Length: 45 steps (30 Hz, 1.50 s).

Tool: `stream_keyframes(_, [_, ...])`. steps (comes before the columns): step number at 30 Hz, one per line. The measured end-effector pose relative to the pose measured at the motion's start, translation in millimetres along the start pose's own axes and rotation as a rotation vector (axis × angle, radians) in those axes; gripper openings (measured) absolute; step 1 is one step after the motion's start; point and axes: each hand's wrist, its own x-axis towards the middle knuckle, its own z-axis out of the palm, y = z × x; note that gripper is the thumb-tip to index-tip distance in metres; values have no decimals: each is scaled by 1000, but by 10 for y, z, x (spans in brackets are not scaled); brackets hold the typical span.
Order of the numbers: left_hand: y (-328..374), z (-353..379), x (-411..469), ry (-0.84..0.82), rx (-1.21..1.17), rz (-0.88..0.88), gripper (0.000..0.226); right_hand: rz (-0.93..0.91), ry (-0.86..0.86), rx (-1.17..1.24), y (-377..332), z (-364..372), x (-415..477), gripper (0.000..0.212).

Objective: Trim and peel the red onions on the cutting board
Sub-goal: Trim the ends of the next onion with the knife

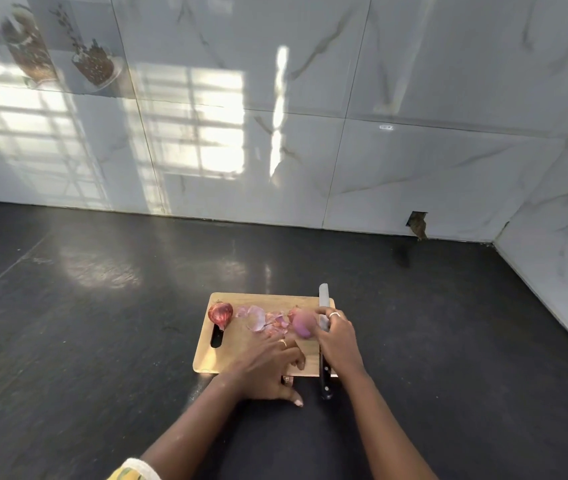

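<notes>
Sitting on the cutting board, the peeled onion touches the right hand, whose fingers may or may not hold it, the unpeeled onion waits far left, the left hand rests flat with fingers loose, and the knife lying under the right hand could cut it if that hand slips.

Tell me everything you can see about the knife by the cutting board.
The knife has a pale steel blade and a black riveted handle. It lies flat along the board's right edge, tip pointing away, handle overhanging the near edge above the dark counter. The right hand crosses over mid-blade, hiding it; contact cannot be told.
</notes>
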Motion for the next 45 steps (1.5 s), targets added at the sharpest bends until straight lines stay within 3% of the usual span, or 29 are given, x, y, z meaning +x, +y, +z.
stream_keyframes(3, [-10, 22, -57, -28, -49, -2, 53, 21, 19, 37, -4, -60, -16, 46])
stream_keyframes(7, [-40, 79, -106, 74, -97, 29, 28, 60, 47, 33, 14, -105, -33, 51])
stream_keyframes(10, [-56, 99, -111, 150, -169, 49, 25, 150, 65, -35, 10, -108, -19, 57])
stream_keyframes(15, [-78, 52, -31, 520, -437, -168, 13, 279, -51, -184, -92, -156, -68, 76])
stream_keyframes(17, [-112, 10, 39, 618, -403, -248, 8, 303, -127, -241, -136, -164, -103, 69])
stream_keyframes(22, [-112, -64, 139, 503, -394, -380, 38, 346, -121, -355, -165, -115, -97, 40])
stream_keyframes(25, [-158, -60, 134, 558, -434, -407, 32, 387, -61, -220, -179, -130, -67, 30])
stream_keyframes(29, [-202, -135, 91, 640, -661, -521, 25, 378, 81, -54, -144, -136, -40, 26])
stream_keyframes(31, [-214, -171, 73, 670, -707, -536, 25, 335, 107, 2, -183, -119, -39, 33])
stream_keyframes(35, [-293, -202, 36, 803, -552, -543, 19, 225, 75, 41, -254, 6, -15, 80])
stream_keyframes(40, [-452, -207, -3, 738, -484, -731, 41, 178, 31, 52, -266, 116, 8, 54])
stream_keyframes(45, [-463, -201, 1, 621, -502, -827, 46, 182, 113, 112, -238, 63, 50, 52])
